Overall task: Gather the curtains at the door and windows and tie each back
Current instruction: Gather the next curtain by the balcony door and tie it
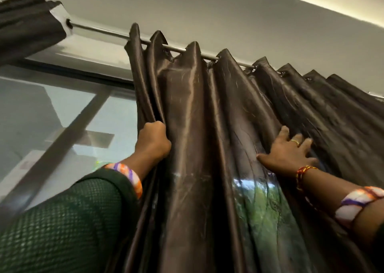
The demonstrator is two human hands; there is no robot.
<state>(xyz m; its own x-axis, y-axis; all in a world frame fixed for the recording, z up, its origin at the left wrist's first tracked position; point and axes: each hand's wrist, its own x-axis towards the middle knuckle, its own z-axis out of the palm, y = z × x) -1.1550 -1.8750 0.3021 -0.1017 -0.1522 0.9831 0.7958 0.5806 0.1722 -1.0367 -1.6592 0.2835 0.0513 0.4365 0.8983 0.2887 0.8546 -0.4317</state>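
Hanging in deep folds from a metal rod (108, 32) above the glass door (62, 110), the brown curtain (187, 127) fills the wall. A second curtain (27, 29) bunches at far left. The left hand (153, 140) grips the curtain's leading edge in a fist; the right hand (288, 152) presses flat, fingers spread, against the folds.

Dim room; daylight through the window (62, 110) sheens the curtain (187, 127), edges blurred and bowed.
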